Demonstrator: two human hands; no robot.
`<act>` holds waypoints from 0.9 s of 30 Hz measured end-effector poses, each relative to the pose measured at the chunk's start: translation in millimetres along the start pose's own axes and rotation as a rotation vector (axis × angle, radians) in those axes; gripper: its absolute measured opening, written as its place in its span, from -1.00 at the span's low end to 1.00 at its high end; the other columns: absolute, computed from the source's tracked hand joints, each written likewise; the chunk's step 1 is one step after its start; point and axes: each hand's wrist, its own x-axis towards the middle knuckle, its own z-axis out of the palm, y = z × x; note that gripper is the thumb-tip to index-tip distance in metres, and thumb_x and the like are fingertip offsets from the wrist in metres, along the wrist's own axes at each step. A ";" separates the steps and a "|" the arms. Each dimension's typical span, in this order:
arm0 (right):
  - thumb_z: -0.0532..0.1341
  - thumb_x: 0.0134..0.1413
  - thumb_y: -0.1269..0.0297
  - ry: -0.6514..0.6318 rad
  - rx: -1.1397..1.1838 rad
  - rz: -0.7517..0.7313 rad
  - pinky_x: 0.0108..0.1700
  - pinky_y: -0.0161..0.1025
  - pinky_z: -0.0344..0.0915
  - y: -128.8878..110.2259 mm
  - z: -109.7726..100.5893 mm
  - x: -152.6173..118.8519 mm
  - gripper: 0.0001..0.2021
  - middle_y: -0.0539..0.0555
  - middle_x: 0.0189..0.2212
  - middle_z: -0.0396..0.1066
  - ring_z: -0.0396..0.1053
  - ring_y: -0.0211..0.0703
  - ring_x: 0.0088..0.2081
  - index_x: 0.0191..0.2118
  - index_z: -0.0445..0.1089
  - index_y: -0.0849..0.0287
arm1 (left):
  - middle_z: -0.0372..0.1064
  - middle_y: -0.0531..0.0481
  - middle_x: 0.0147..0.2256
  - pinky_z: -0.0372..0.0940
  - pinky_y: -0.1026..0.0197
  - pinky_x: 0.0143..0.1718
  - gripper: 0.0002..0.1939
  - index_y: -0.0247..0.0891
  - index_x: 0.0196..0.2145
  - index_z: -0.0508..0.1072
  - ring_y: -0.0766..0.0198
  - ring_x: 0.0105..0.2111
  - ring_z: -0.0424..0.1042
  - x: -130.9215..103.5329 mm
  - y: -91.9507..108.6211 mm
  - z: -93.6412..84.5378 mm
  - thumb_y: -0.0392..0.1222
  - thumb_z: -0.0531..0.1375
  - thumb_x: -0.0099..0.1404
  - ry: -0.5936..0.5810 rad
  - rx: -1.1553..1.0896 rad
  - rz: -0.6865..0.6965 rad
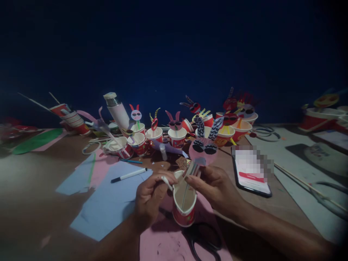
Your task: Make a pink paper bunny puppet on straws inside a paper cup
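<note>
A red and white paper cup [184, 214] stands near the front, its rim squeezed to an oval between my hands. My left hand [152, 197] is closed at the cup's left rim, pinching a small white rolled piece [166, 182]. At the right rim, my right hand [214, 186] grips the strip below a pink paper face [203, 150] with dark eyes and striped ears. Thin strips run from there down into the cup. Beneath lies a pink sheet [160, 241] with black-handled scissors [194, 241] on it.
Several cups with paper faces [177, 134] line the back, beside a white flask [119, 115] and stacked cups [76, 121]. A marker [129, 175] lies on blue paper [108, 203] at left. A phone [251, 172] and long thin sticks [307, 184] are at right.
</note>
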 end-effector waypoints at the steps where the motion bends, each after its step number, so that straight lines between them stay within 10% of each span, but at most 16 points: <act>1: 0.15 0.03 0.25 0.000 -0.054 -0.014 -0.45 -0.30 0.21 -0.9 -0.8 -0.4 -0.83 0.02 -0.58 0.35 0.27 -0.23 -0.52 -0.45 0.38 0.23 | 0.35 -0.04 -0.38 0.20 0.26 -0.29 -0.87 -0.24 -0.39 0.42 0.25 -0.33 0.30 0.0 0.5 0.5 -0.25 0.07 0.23 0.000 -0.013 0.024; 27: 0.13 0.05 0.32 0.092 0.050 0.000 -0.44 -0.37 0.20 -1.0 -9.2 5.9 -0.88 -0.03 -0.52 0.33 0.25 -0.30 -0.47 -0.40 0.35 0.24 | 0.38 0.05 -0.42 0.25 0.29 -0.26 -0.92 -0.21 -0.47 0.43 0.30 -0.34 0.35 4.1 -6.8 3.2 -0.33 0.17 0.13 0.140 0.161 0.041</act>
